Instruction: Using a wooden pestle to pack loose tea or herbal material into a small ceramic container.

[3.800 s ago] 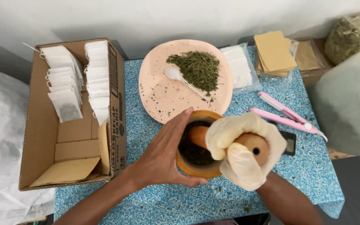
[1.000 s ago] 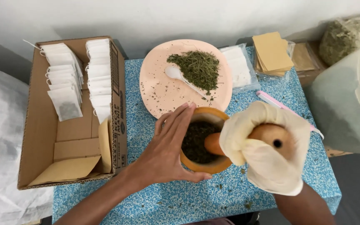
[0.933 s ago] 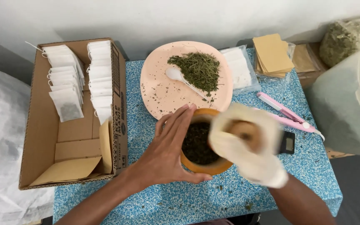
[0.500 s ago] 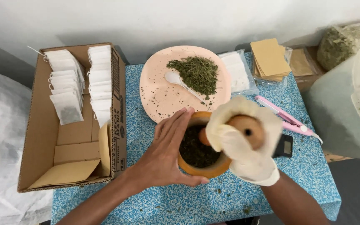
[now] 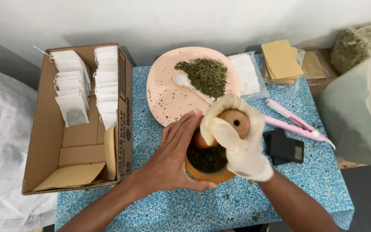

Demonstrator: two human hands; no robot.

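A wooden mortar (image 5: pixel 207 174) with dark crushed herbs (image 5: pixel 207 158) inside stands on the blue speckled table (image 5: pixel 237 202). My bare left hand (image 5: pixel 172 157) is cupped against the mortar's left side, fingers spread along its rim. My right hand (image 5: pixel 237 139), in a cream glove, is wrapped around the top of a wooden pestle (image 5: pixel 233 120) whose end dips into the mortar. Behind them lies a pink round plate (image 5: pixel 164 96) holding a pile of dried green herbs (image 5: pixel 205 75) and a white spoon (image 5: pixel 183 80).
An open cardboard box (image 5: pixel 48 129) at the left holds rows of white tea bags (image 5: pixel 104 81). At the right lie a pink sealer tool (image 5: pixel 295 122), a small black scale (image 5: pixel 284 148), tan paper sheets (image 5: pixel 282 60), a clear packet of white bags (image 5: pixel 247 75) and a large pale container (image 5: pixel 357 116).
My gloved right hand has swung the pestle around inside the mortar, from right to back-left. My left hand has stayed on the mortar. The view shifted slightly.
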